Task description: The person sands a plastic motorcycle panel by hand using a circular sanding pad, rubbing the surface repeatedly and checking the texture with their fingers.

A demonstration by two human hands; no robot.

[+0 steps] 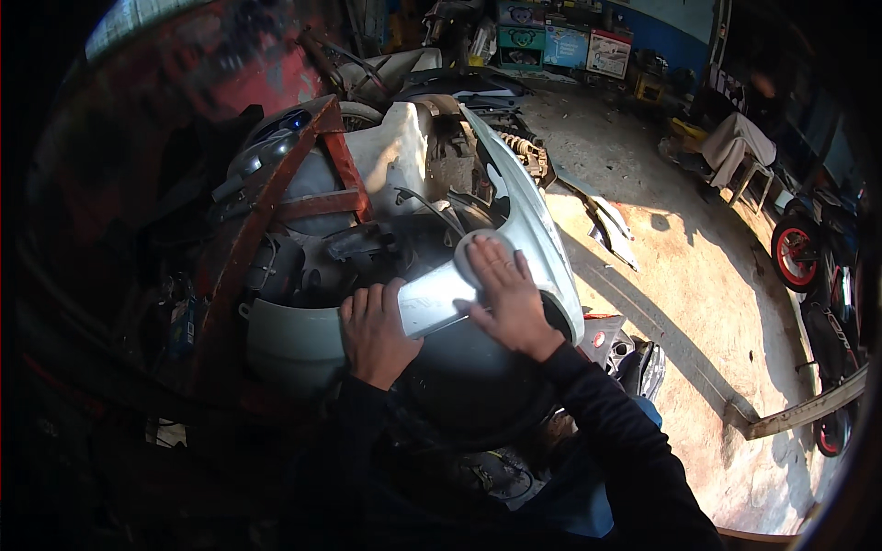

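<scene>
A pale, glossy motorcycle body panel (432,298) lies in front of me over a dark round object (469,390), with a long curved side reaching away from me. My left hand (378,332) is closed over the panel's left end, fingers bent onto its surface. My right hand (508,298) presses a round grey pad (470,260) flat against the panel's top, near its curved side. The fingers lie close together over the pad, and the thumb stands apart. What lies under my right palm is hidden.
A rusty red metal frame (266,220) stands at the left, beside another pale curved panel (294,331). Loose fairing pieces (602,220) lie on the sunlit floor. Motorcycles with a red-rimmed wheel (795,254) stand at the right, near a cloth-covered stool (740,147). Boxes (565,46) line the back.
</scene>
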